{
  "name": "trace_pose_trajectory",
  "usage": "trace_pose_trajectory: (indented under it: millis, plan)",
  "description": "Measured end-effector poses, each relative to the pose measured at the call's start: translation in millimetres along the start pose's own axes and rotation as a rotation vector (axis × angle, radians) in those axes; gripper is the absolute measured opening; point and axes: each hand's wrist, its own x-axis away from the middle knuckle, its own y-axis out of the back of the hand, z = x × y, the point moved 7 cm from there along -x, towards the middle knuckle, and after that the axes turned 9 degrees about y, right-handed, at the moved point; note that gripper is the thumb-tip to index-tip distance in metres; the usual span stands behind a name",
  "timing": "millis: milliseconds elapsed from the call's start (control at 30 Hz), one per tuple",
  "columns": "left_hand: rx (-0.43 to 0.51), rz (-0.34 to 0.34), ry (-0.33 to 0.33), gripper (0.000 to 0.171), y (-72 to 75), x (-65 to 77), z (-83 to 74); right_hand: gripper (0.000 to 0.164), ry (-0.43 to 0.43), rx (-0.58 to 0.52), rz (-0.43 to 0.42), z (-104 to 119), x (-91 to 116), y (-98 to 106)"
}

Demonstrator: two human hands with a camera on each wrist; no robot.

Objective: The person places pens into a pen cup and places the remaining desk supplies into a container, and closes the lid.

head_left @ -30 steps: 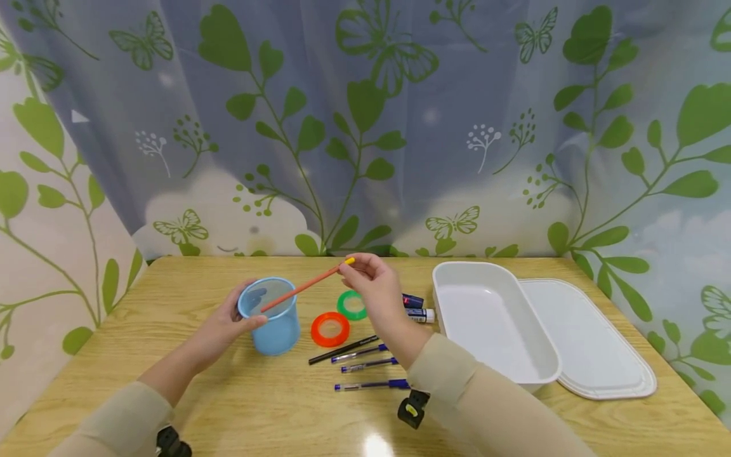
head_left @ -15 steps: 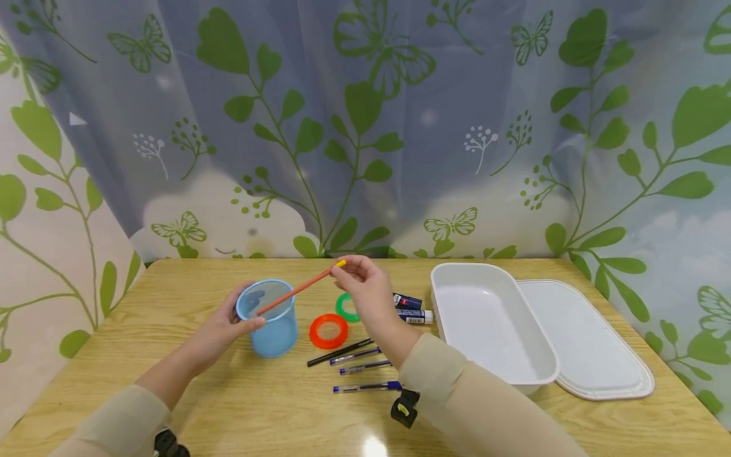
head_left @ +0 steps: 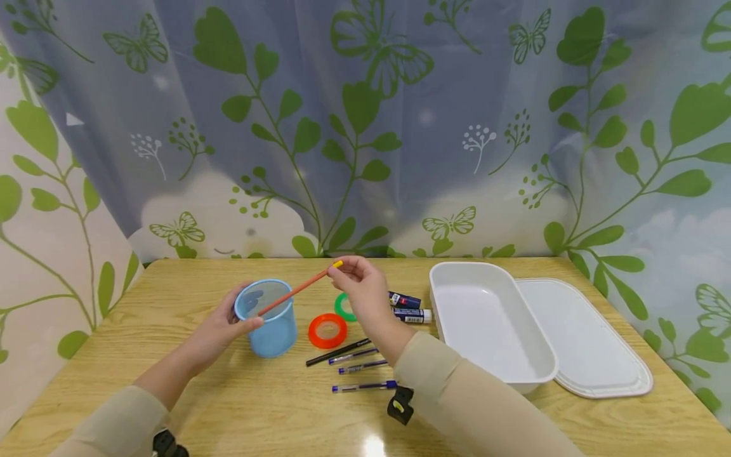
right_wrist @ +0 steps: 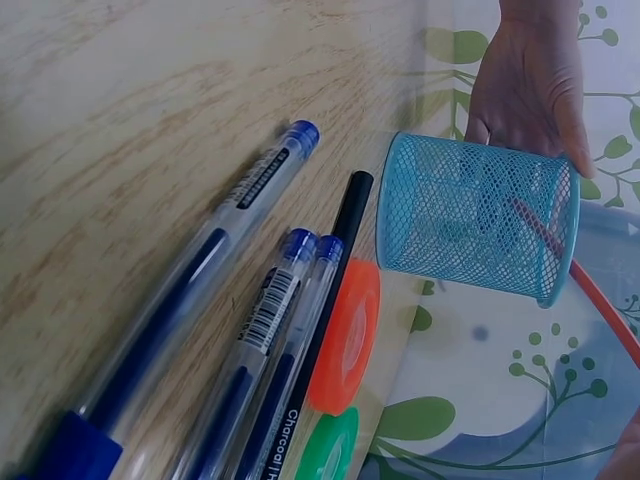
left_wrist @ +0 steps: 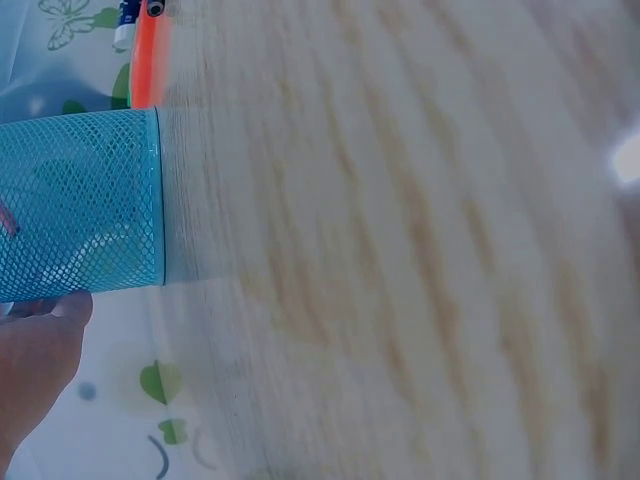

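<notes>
Both hands are occupied: the right hand [head_left: 368, 292] pinches an orange stick [head_left: 299, 289] near its yellow end, and the left hand [head_left: 219, 327] grips a blue mesh cup [head_left: 274, 339]. The stick slants down from the right hand, its lower end inside the cup. Between the hands lies a red ring [head_left: 315, 331]; pens [head_left: 364, 386] lie nearer the person. This looks like insertion; the next move likely calls for steepening the stick, then releasing.

Orange stick [head_left: 305, 285] — slightly farther into the blue cup [head_left: 274, 336].
</notes>
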Motion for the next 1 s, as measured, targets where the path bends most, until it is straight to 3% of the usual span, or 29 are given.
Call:
trace_pose_trajectory:
  millis: [1000]
  plan:
    - [0.046,0.001,-0.008,0.079,-1.6,-2.0,1.3,0.026,0.010,0.069,0.075,-9.6,2.3,-18.3]
